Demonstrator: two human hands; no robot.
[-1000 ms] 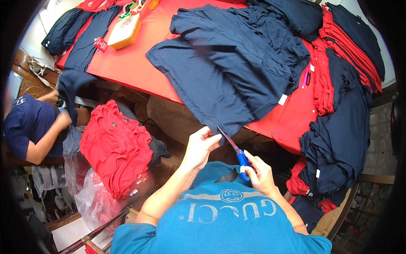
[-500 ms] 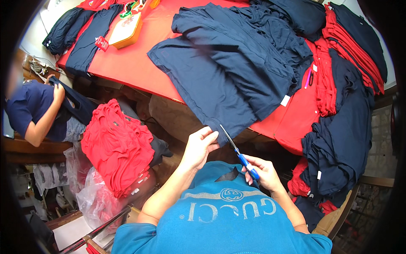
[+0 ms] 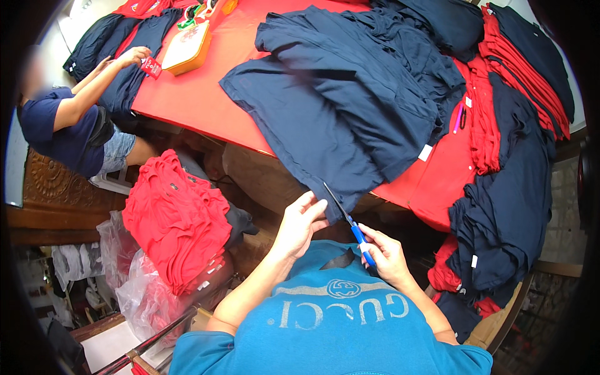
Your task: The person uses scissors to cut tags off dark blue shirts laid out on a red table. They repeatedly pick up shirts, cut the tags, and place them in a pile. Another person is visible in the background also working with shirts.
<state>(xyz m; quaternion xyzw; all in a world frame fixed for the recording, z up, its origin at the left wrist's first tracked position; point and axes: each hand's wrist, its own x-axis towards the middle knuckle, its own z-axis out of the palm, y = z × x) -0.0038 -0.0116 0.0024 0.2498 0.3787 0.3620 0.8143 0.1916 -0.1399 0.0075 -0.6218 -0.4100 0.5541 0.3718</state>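
Observation:
A dark navy garment (image 3: 350,119) lies spread over the table, its near corner hanging off the front edge. My left hand (image 3: 303,224) pinches that hanging corner between thumb and fingers. In my right hand (image 3: 386,255) is a pair of scissors (image 3: 360,235) with blue handles. Their dark blades point up and to the left, lying against the cloth just right of my left fingers. The blades look closed or nearly so. A small white label (image 3: 425,152) shows at the garment's right edge.
The red-covered table (image 3: 206,103) bears navy piles and folded red garments (image 3: 484,119) at right. An orange-and-white box (image 3: 187,50) sits at far left. A red shirt pile (image 3: 178,219) stands at left beside plastic bags (image 3: 147,294). A co-worker (image 3: 69,119) reaches over the table's left end.
The co-worker has turned to the table with both arms raised, no longer handling a dark garment. My hands stay at the corner; the scissors have turned slightly and sit a little lower.

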